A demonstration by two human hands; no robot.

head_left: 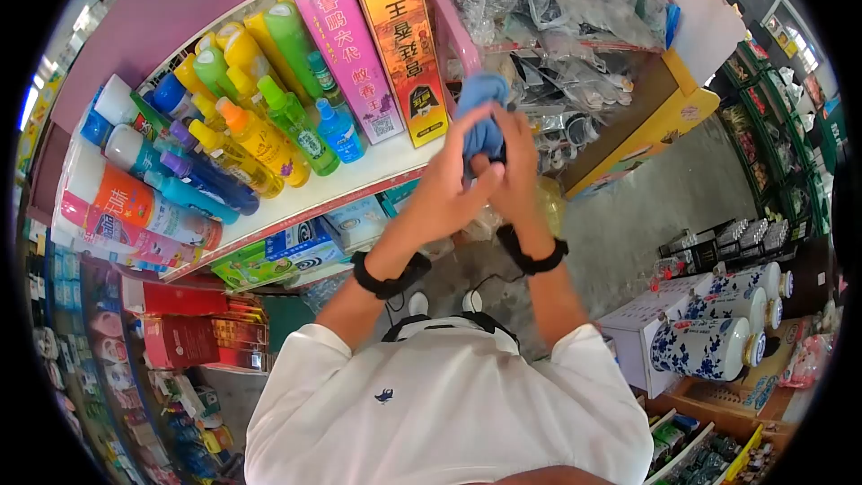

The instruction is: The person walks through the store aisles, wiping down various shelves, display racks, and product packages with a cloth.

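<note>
A blue cloth [483,94] is bunched up between my two hands at the edge of the shelf. My left hand [449,171] has its fingers bent around the cloth's left side. From the right, my right hand [518,157] presses its fingers on the same cloth, slightly blurred. Just left of the cloth stands a tall orange incense box [400,36], beside a pink box [337,40]. The white shelf [395,164] lies under them, close to my left hand. Folds of the cloth inside my palms are hidden.
Spray bottles [260,139] and aerosol cans [135,202] crowd the shelf on the left. Plastic-wrapped goods [557,0] fill the rack ahead, with a yellow cardboard panel [637,130] beside it. Blue-and-white jars [700,344] stand at the lower right, past the grey floor [620,224].
</note>
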